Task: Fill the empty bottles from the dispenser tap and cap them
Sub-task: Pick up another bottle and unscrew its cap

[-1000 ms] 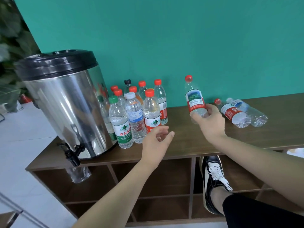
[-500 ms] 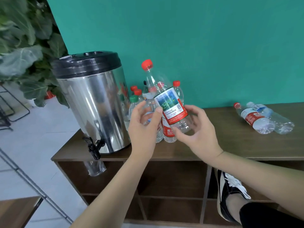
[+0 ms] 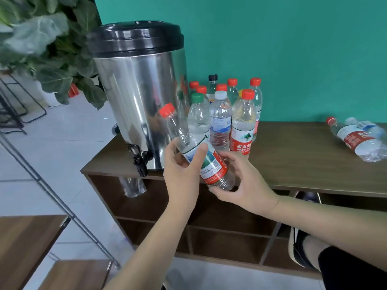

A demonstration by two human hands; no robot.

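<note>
An empty clear bottle (image 3: 214, 164) with a red cap and a red-and-blue label is held tilted, its cap pointing up and left toward the dispenser. My left hand (image 3: 182, 170) grips its upper body, thumb across the label. My right hand (image 3: 240, 183) holds its base from below and the right. The steel dispenser (image 3: 140, 95) with a black lid stands at the left end of the wooden shelf top (image 3: 303, 160); its black tap (image 3: 139, 158) overhangs the front edge, left of the held bottle.
Several capped bottles (image 3: 222, 116) stand clustered right of the dispenser. Two bottles (image 3: 358, 139) lie on their sides at the far right. A clear cup (image 3: 132, 185) sits under the tap. A leafy plant (image 3: 46, 42) and a metal rack are at left; a shoe (image 3: 297, 250) is at lower right.
Both hands carried the bottle left and lower, toward the tap, and tilted it further. My left hand went from touching it to gripping its upper body. The view swung left.
</note>
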